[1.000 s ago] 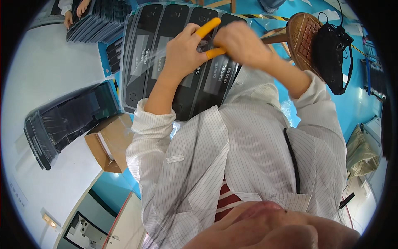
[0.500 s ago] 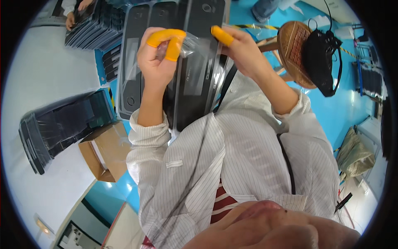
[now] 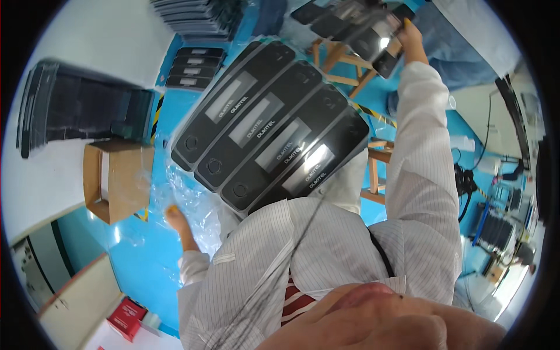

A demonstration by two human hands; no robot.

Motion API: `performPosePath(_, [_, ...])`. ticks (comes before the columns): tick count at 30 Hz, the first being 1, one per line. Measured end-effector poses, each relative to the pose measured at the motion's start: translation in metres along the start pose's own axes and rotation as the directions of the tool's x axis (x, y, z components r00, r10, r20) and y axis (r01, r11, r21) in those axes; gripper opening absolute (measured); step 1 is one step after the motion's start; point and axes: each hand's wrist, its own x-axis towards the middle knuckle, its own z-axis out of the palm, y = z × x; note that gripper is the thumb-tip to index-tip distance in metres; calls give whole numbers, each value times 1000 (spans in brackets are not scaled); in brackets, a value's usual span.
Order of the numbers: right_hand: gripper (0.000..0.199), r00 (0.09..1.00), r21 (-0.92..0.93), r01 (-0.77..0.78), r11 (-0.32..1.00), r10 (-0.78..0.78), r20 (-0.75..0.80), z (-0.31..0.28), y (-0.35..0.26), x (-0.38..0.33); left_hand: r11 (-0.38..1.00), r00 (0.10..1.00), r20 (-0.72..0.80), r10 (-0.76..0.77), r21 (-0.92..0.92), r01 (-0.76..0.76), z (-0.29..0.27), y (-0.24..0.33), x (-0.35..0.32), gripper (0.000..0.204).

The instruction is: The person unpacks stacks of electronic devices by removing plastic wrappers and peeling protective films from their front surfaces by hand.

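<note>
Blue flooring is seen below. A black tray [image 3: 271, 137] of four long moulded pockets lies on the lap, film-wrapped. The left hand [image 3: 175, 217] grips loose film [image 3: 195, 201]; the right hand [image 3: 408, 38] is closed on another tray [image 3: 356, 29] far right. Judged light, thin, flexible, slippery; best held by its long edges.

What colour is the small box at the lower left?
The small box is red, seen in the head view.

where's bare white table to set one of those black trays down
The bare white tabletop lies between the black tray stack at the left and the far stack. It is crowded near the brown cardboard box and crinkled clear plastic film by the left hand.
</note>
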Motion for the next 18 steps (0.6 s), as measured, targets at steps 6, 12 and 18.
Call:
performPosePath(6, [50, 894, -813, -147, -563, -427, 135, -11, -5, -75, 820, 626, 706, -331, 543, -180, 30, -101, -151, 15])
performPosePath(12, [22, 528, -534, 845, -23, -112, 842, 146, 63, -239, 887, 548, 800, -244, 412, -207, -18, -36, -103, 16])
performPosePath(18, [19, 424, -373, 873, -313, 113, 898, 226, 125, -334, 905, 292, 956, -17, 138, -402, -102, 90, -91, 19])
